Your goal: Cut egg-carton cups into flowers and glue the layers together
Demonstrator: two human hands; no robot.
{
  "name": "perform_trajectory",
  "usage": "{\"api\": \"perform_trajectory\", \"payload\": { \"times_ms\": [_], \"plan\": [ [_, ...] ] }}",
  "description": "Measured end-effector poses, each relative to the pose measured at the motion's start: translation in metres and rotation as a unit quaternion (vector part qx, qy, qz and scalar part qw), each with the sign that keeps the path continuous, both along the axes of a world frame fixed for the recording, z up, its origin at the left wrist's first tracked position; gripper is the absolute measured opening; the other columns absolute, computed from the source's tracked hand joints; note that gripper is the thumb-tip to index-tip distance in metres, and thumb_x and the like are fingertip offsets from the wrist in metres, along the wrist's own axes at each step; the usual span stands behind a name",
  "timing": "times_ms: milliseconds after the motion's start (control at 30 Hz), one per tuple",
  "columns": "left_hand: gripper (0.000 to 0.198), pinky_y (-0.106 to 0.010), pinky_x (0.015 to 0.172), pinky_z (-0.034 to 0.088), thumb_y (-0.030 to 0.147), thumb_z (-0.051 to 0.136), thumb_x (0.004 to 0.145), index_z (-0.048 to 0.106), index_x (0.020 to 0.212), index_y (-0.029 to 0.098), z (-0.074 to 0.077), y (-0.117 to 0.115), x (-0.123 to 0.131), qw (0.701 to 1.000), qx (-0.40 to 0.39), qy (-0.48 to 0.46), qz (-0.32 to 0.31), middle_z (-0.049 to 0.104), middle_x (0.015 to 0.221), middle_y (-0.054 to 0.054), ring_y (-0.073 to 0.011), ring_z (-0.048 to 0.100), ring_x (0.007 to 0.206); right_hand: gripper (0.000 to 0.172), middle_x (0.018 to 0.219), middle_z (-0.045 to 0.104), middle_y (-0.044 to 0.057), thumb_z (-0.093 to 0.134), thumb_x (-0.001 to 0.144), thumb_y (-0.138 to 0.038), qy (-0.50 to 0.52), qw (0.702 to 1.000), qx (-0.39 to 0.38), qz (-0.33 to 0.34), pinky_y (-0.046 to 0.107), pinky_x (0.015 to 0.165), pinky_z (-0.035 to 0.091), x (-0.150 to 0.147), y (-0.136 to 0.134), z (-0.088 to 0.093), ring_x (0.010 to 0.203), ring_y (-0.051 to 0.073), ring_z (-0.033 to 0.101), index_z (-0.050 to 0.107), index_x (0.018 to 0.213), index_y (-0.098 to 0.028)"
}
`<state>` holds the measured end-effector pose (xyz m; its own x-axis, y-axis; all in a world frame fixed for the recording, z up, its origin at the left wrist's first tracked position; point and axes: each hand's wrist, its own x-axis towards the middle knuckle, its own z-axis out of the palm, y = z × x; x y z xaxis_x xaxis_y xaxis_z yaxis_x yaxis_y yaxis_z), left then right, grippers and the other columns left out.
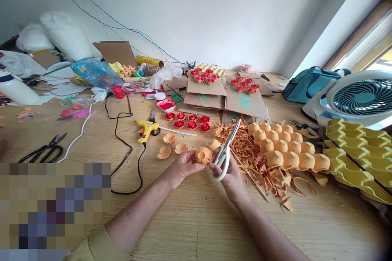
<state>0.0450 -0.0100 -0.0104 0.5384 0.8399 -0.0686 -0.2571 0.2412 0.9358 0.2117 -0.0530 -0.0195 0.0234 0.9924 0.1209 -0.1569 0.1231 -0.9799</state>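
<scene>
Pinched in my left hand point(183, 169) is an orange egg-carton flower point(203, 155) with its petals cut round a cup. My right hand point(230, 176) is closed round white-handled scissors point(226, 151), blades pointing up and away, and its fingertips reach the flower's lower right edge. Left of the flower lie several loose orange petal cups point(164, 153). Behind them red painted flowers point(192, 125) stand in two rows. A yellow glue gun point(148, 130) rests to their left. Orange cut scraps point(245, 142) are heaped just right of the scissors.
An orange egg tray point(281, 147) and a yellow egg tray point(361, 155) lie at the right, near a fan point(364, 97). Cardboard sheets point(246, 104) bearing red flowers stand behind. A bowl of red paint point(166, 105), cords and black scissors point(45, 149) are leftward.
</scene>
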Motion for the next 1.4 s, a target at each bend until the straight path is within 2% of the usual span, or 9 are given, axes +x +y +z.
{"api": "perform_trajectory", "payload": {
  "times_ms": [267, 433, 700, 833, 1000, 1067, 1167, 1300, 1400],
  "plan": [
    [0.037, -0.027, 0.076, 0.049, 0.045, 0.083, 0.07, 0.07, 0.09, 0.016, -0.002, 0.0, -0.001, 0.995, -0.08, -0.052, 0.007, 0.068, 0.087, -0.005, -0.0154, 0.061, 0.08, 0.042, 0.086, 0.055, -0.002, 0.078, 0.078, -0.038, 0.006, 0.999, 0.006, 0.053, 0.027, 0.069, 0.047, 0.005, -0.002, -0.006, 0.076, 0.014, 0.053, 0.05, 0.107, -0.025],
    [0.028, -0.027, 0.075, 0.049, 0.036, 0.083, 0.069, 0.066, 0.08, 0.015, -0.001, 0.002, -0.004, 0.996, -0.091, -0.017, 0.005, 0.064, 0.08, -0.003, -0.0143, 0.059, 0.076, 0.035, 0.088, 0.06, -0.001, 0.072, 0.082, -0.035, -0.073, 0.995, 0.031, 0.066, 0.032, 0.08, 0.047, 0.012, 0.001, -0.007, 0.083, 0.016, 0.057, 0.05, 0.108, -0.023],
    [0.023, -0.027, 0.073, 0.044, 0.04, 0.076, 0.076, 0.069, 0.084, 0.019, -0.012, 0.017, -0.015, 0.981, 0.082, 0.176, 0.002, 0.066, 0.08, 0.0, -0.0157, 0.056, 0.077, 0.023, 0.083, 0.054, -0.003, 0.069, 0.079, -0.028, -0.222, 0.969, 0.093, 0.051, 0.027, 0.075, 0.044, 0.021, 0.007, 0.004, 0.077, 0.014, 0.051, 0.051, 0.092, -0.021],
    [0.024, -0.029, 0.083, 0.045, 0.038, 0.08, 0.072, 0.069, 0.076, 0.017, -0.013, 0.021, -0.012, 0.975, 0.147, 0.165, 0.026, 0.067, 0.093, -0.003, -0.0186, 0.058, 0.091, 0.019, 0.078, 0.05, -0.004, 0.065, 0.081, -0.029, -0.303, 0.943, 0.141, -0.005, 0.024, 0.069, 0.038, 0.025, 0.013, -0.002, 0.07, 0.012, 0.046, 0.05, 0.088, -0.021],
    [0.019, -0.027, 0.084, 0.043, 0.027, 0.081, 0.07, 0.067, 0.077, 0.016, -0.013, 0.022, -0.009, 0.973, 0.14, 0.092, 0.156, 0.067, 0.092, 0.0, -0.0146, 0.055, 0.09, 0.025, 0.074, 0.046, -0.005, 0.064, 0.085, -0.039, -0.306, 0.94, 0.143, -0.046, 0.024, 0.066, 0.035, 0.027, 0.017, -0.007, 0.068, 0.011, 0.041, 0.049, 0.084, -0.02],
    [0.018, -0.024, 0.073, 0.042, 0.022, 0.081, 0.069, 0.067, 0.079, 0.018, -0.014, 0.023, -0.01, 0.974, 0.087, 0.041, 0.203, 0.067, 0.086, 0.002, -0.0126, 0.053, 0.083, 0.031, 0.073, 0.046, -0.005, 0.062, 0.087, -0.047, -0.259, 0.958, 0.119, -0.019, 0.023, 0.064, 0.035, 0.025, 0.016, -0.008, 0.068, 0.01, 0.042, 0.05, 0.082, -0.019],
    [0.015, -0.022, 0.069, 0.044, 0.017, 0.078, 0.072, 0.064, 0.078, 0.02, -0.012, 0.023, -0.012, 0.979, 0.011, -0.046, 0.197, 0.071, 0.091, 0.002, -0.0146, 0.058, 0.092, 0.043, 0.067, 0.049, -0.005, 0.059, 0.086, -0.059, -0.15, 0.983, 0.047, 0.096, 0.022, 0.058, 0.036, 0.022, 0.014, -0.007, 0.061, 0.009, 0.044, 0.052, 0.077, -0.019],
    [0.013, -0.032, 0.082, 0.053, 0.02, 0.076, 0.073, 0.063, 0.078, 0.022, -0.005, 0.014, -0.013, 0.979, -0.044, -0.131, 0.152, 0.074, 0.103, 0.0, -0.0201, 0.061, 0.105, 0.051, 0.064, 0.055, -0.003, 0.059, 0.083, -0.068, -0.036, 0.959, -0.044, 0.277, 0.022, 0.051, 0.041, 0.018, 0.005, 0.0, 0.053, 0.01, 0.051, 0.058, 0.086, -0.017],
    [0.023, -0.034, 0.077, 0.056, 0.023, 0.083, 0.063, 0.066, 0.078, 0.022, -0.006, 0.005, -0.012, 0.976, -0.09, -0.133, 0.146, 0.075, 0.094, -0.001, -0.0207, 0.066, 0.091, 0.059, 0.065, 0.058, -0.001, 0.056, 0.081, -0.075, -0.05, 0.958, -0.069, 0.275, 0.023, 0.05, 0.044, 0.017, 0.0, 0.002, 0.053, 0.011, 0.055, 0.06, 0.086, -0.016]
  ]
}}
